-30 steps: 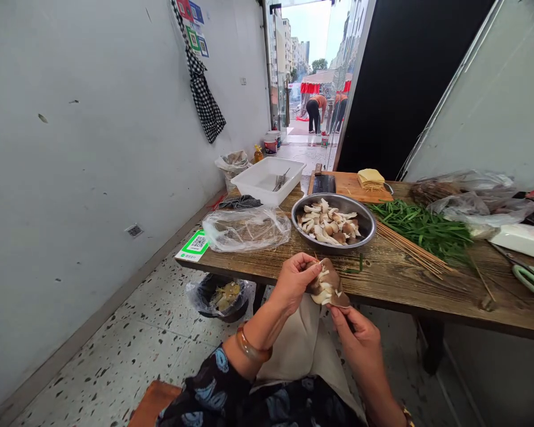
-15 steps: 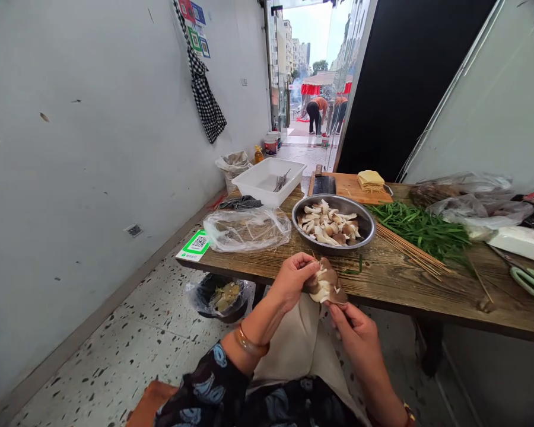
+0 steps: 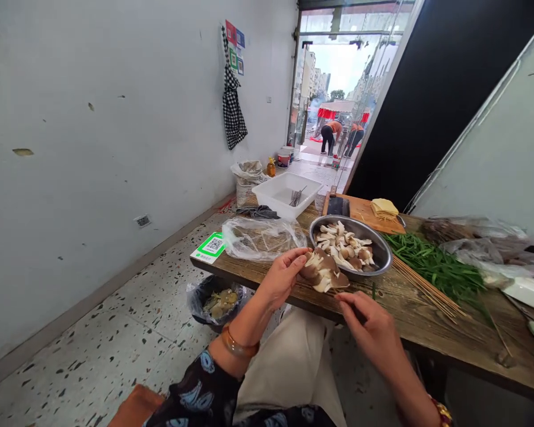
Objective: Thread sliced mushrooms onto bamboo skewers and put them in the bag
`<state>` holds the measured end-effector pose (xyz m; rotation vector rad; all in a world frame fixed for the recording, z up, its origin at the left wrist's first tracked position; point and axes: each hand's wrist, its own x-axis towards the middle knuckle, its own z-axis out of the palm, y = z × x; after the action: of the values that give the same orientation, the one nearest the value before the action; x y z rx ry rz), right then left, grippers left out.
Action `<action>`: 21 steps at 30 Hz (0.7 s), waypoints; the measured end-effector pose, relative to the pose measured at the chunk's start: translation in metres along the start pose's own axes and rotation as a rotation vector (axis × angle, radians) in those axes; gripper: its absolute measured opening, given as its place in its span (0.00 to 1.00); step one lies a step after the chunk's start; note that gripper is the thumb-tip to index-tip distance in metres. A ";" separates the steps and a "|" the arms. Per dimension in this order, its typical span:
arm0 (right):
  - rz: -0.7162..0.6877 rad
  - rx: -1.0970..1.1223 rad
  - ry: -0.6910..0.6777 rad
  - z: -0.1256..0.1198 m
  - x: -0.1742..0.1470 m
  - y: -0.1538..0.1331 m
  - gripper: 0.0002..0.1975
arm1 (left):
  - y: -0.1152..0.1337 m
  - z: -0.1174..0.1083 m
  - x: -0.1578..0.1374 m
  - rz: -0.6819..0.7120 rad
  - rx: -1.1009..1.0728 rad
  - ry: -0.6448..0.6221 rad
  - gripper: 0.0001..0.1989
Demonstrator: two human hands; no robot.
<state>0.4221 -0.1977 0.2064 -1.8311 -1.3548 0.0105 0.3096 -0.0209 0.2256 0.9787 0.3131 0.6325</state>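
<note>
My left hand (image 3: 283,277) is closed on a cluster of oyster mushrooms (image 3: 324,270), brown-capped with pale gills, above the table's front edge. My right hand (image 3: 370,323) pinches what looks like the end of a thin bamboo skewer (image 3: 337,291) at the cluster's lower right; most of the stick is hidden by the mushrooms. Just behind them stands a steel bowl (image 3: 386,261) with torn oyster mushrooms (image 3: 345,244) in it. Right of the bowl, a bundle of bamboo skewers (image 3: 427,286) lies beside cut green leaves (image 3: 440,261).
A plastic bag of skewers (image 3: 264,238) and a white tub (image 3: 267,193) are left of the bowl. Behind it are a cutting board (image 3: 360,210), a cleaver (image 3: 339,206) and stacked tofu sheets (image 3: 384,208). A lined bin (image 3: 198,302) stands below the table (image 3: 249,273). People bend over outside.
The view has swung left, so things appear further right. The mushroom cluster has come up closer to the bowl, and my right fingertips have drawn slightly away from its caps.
</note>
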 end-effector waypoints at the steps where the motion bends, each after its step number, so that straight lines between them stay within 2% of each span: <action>1: -0.022 -0.025 -0.001 -0.003 0.007 0.000 0.13 | 0.000 -0.006 -0.003 0.003 -0.009 0.009 0.22; 6: -0.066 -0.114 0.007 -0.019 0.054 -0.007 0.12 | -0.003 -0.048 -0.016 0.009 0.160 0.117 0.20; 9: -0.046 -0.030 -0.059 -0.007 0.085 -0.023 0.12 | -0.001 -0.081 -0.017 0.100 0.312 0.269 0.17; 12: 0.072 0.168 -0.194 0.030 0.109 -0.040 0.12 | 0.017 -0.117 -0.007 0.257 0.527 0.486 0.14; 14: 0.205 0.330 -0.252 0.064 0.119 -0.047 0.11 | 0.037 -0.140 0.005 0.397 0.777 0.651 0.13; 16: 0.272 0.407 -0.278 0.097 0.124 -0.050 0.13 | 0.058 -0.162 0.019 0.524 1.036 0.771 0.15; 18: 0.316 0.453 -0.295 0.125 0.127 -0.050 0.15 | 0.077 -0.181 0.034 0.545 1.277 0.758 0.19; 21: 0.381 0.522 -0.300 0.151 0.130 -0.046 0.16 | 0.093 -0.199 0.055 0.400 1.490 0.638 0.25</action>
<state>0.3710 -0.0003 0.1945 -1.6389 -1.0420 0.7916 0.2168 0.1835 0.1997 2.2805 1.2822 1.0859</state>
